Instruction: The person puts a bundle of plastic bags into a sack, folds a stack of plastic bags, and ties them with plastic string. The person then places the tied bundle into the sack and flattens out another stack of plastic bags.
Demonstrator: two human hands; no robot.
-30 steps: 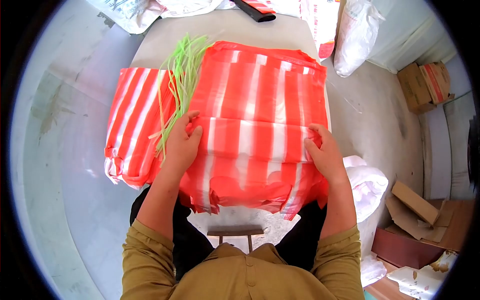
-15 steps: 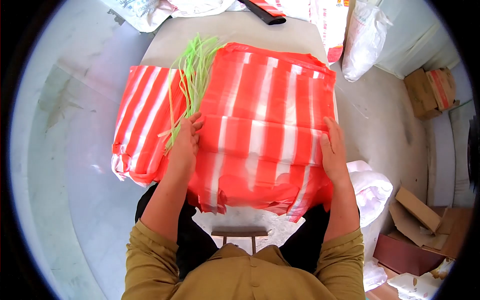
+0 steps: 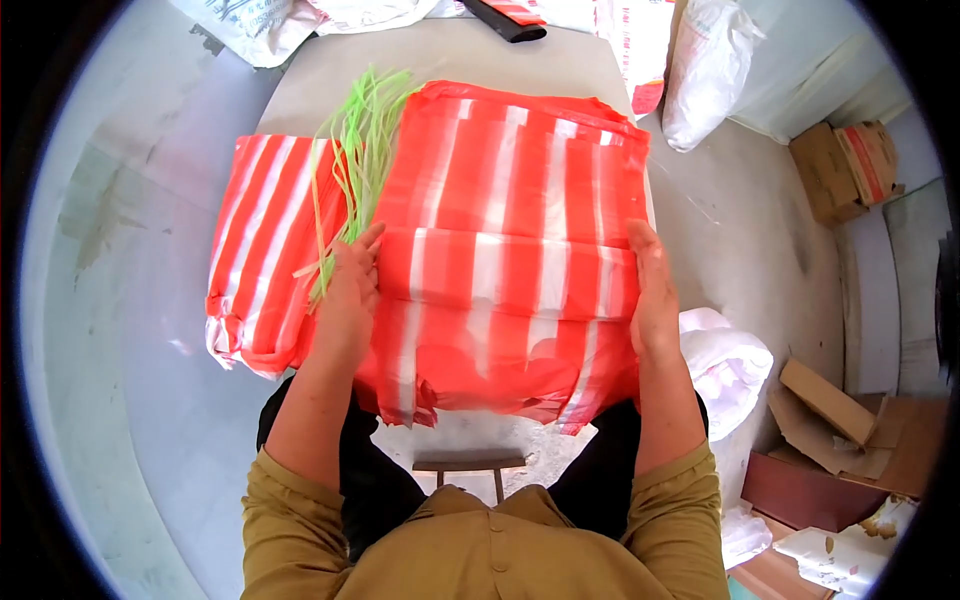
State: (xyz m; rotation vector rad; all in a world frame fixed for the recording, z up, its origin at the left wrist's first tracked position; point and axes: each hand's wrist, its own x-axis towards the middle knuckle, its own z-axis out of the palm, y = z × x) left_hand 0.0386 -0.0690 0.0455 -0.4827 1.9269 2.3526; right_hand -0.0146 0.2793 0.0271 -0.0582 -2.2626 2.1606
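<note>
A stack of red-and-white striped plastic bags [image 3: 510,270] lies across the table before me, its near end hanging past the edge toward my lap. Along its left side rests my left hand [image 3: 352,290], fingers stretched out and apart. My right hand [image 3: 654,295] lies flat against the right side, fingers extended upward along the edge. Neither hand grips anything. Beside my left hand, a bunch of green plastic strips [image 3: 360,150] spills over a second striped bundle of bags [image 3: 262,240], which sits folded on the left.
Bare tabletop [image 3: 380,60] shows at the back, with a black-and-red roll [image 3: 505,18] at its far edge. White sacks [image 3: 245,25] stand behind. On the right floor are a stuffed white bag [image 3: 710,75], a carton [image 3: 840,170] and opened cardboard [image 3: 840,430]. A stool [image 3: 468,464] shows below.
My right hand's thumb has come off the top of the stack, and the hand now lies along its side. The whole scene has shifted slightly left in view.
</note>
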